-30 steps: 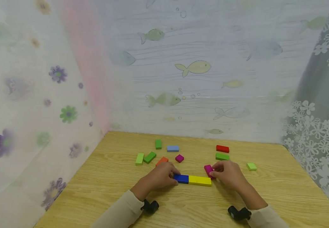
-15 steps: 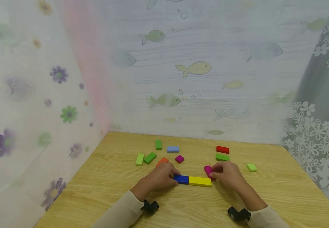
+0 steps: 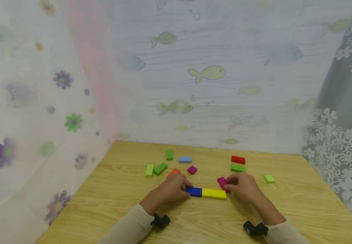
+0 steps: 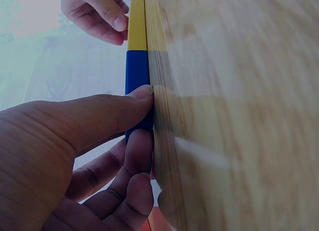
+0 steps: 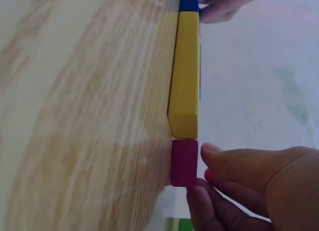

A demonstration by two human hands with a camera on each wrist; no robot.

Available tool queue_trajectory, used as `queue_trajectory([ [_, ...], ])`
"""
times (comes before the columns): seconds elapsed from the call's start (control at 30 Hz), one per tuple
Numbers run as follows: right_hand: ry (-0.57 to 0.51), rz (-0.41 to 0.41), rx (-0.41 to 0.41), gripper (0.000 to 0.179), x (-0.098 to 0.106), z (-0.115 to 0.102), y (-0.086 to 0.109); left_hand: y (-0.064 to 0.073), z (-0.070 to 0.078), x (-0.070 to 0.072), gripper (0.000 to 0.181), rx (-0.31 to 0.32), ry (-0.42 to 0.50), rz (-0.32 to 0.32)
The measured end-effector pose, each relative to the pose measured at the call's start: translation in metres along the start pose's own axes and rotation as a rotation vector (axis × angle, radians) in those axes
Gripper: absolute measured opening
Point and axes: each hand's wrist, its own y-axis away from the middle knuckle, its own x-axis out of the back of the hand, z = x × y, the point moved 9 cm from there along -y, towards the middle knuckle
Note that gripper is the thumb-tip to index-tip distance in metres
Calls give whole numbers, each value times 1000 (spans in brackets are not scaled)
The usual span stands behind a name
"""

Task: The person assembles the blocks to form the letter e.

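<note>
My left hand [image 3: 173, 188] grips the left part of a blue block [image 3: 195, 192], thumb on the near side and fingers on the far side. End to end with it lies a longer yellow block [image 3: 214, 194], and both lie flat on the table. A magenta block [image 3: 222, 183] sits slantwise by the yellow block's right end; in the right wrist view the yellow block [image 5: 184, 76] and the magenta block [image 5: 185, 163] appear almost touching. My right hand [image 3: 245, 186] pinches the magenta block's right side with thumb and index finger. Fingers hide part of each held block.
Beyond the left hand lie an orange block [image 3: 173, 173], a magenta cube [image 3: 192, 169], a light blue block [image 3: 185, 159] and several green ones. A red block [image 3: 238, 159] and green block [image 3: 238, 168] lie behind the right hand, a lime block [image 3: 269, 179] to its right.
The magenta block's far end has shifted very slightly left under the right hand. My left hand, the blue block and the yellow block stay in place.
</note>
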Motion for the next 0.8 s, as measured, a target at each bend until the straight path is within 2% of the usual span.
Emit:
queue_trajectory([
  [0.37,14,15,7,26,12,0,-2,-1,-1,-1,34,8,-25,-4],
  [0.47,19,32,23,28,16,2,-5,-2,-3,-1,34,5,-8,-4],
  [0.8,50,59,42,32,35,12,-24,-3,-4,-2,34,10,-10,-3],
])
